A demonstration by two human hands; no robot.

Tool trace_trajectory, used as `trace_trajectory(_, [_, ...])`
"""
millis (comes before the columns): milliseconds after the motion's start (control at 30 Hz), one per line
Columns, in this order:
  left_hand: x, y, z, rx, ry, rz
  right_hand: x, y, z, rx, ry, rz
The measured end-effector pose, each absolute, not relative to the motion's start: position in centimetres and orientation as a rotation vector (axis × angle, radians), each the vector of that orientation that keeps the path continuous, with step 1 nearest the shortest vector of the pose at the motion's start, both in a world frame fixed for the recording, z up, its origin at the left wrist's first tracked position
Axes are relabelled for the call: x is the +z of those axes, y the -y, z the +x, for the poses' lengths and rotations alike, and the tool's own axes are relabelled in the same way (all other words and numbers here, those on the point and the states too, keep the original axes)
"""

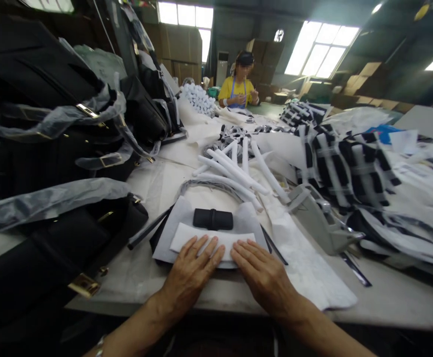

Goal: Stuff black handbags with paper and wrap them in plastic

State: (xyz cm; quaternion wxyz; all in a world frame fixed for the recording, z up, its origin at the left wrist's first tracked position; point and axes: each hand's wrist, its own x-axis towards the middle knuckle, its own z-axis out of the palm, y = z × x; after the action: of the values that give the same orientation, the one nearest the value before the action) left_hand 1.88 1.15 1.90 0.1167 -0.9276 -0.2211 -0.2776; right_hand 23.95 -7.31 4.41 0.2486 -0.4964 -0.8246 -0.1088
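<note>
A black handbag (157, 244) lies flat near the table's front edge, mostly covered by thin white wrapping (179, 212). A black rectangular piece with a raised band (203, 218) shows at its middle. Over its lower part lies a folded white padding sheet (194, 234). My left hand (191, 267) rests on the left part of this sheet, fingers stretched out. On the right part, my right hand (263, 270) also lies flat, fingers extended and palm down. Neither hand grasps anything. Behind the bag curves its wrapped handle (212, 184).
Black bags with plastic-wrapped straps (100, 193) crowd the left. White padded tubes (234, 171) are heaped beyond the handbag. A grey tape dispenser (318, 223) and bundles of black-and-white strips (346, 163) sit at the right. A person in yellow (228, 89) works across the table.
</note>
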Motion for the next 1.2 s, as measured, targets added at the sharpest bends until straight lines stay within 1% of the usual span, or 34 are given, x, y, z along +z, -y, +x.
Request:
trace_trajectory(100, [1.9, -1.2, 2.0, -0.897, 0.656, -2.661, 6.0, 6.7, 24.0, -0.142, 2.222, -1.404])
trace_trajectory(200, [1.4, -1.4, 2.3, -1.009, 0.66, -2.598, 8.6, 4.1, 25.1, 0.049, 2.155, -1.519])
trace_trajectory(267, [0.6, -1.7, 2.5, -1.086, 0.662, -2.545, 10.3, 1.0, 26.5, 0.032, 2.078, -1.631])
trace_trajectory(367, [-0.7, -2.3, 2.9, -1.203, 0.626, -2.439, 11.5, -4.8, 29.5, -0.1, 1.94, -1.969])
trace_trajectory(433, [-1.7, -2.9, 3.3, -1.303, 0.605, -2.335, 11.2, -8.3, 31.4, -0.135, 1.849, -2.188])
trace_trajectory(500, [-2.6, -3.4, 3.9, -1.334, 0.596, -2.255, 10.1, -10.7, 33.0, -0.119, 1.793, -2.308])
trace_trajectory(633, [-3.8, -4.2, 5.2, -1.448, 0.632, -2.122, 7.5, -12.4, 34.9, -0.04, 1.728, -2.398])
trace_trajectory(733, [-3.8, -4.3, 5.4, -1.537, 0.627, -2.101, 7.7, -11.9, 36.3, -0.054, 1.636, -2.389])
trace_trajectory(833, [-2.7, -3.7, 4.5, -1.392, 0.598, -2.247, 10.0, -9.9, 37.6, -0.071, 1.509, -2.338])
trace_trajectory(967, [0.0, -2.2, 2.6, -1.058, 0.641, -2.53, 13.1, -3.2, 37.1, 0.198, 1.489, -1.94])
trace_trajectory(1100, [3.1, -1.9, 1.6, -0.716, 0.651, -2.732, 14.0, 6.2, 33.7, 0.521, 1.933, -1.752])
trace_trajectory(1133, [3.9, -2.1, 1.5, -0.703, 0.556, -2.772, 13.8, 8.3, 32.8, 0.615, 2.062, -1.723])
trace_trajectory(1200, [5.2, -2.7, 1.5, -0.542, 0.526, -2.884, 13.1, 11.5, 31.2, 0.744, 2.248, -1.679])
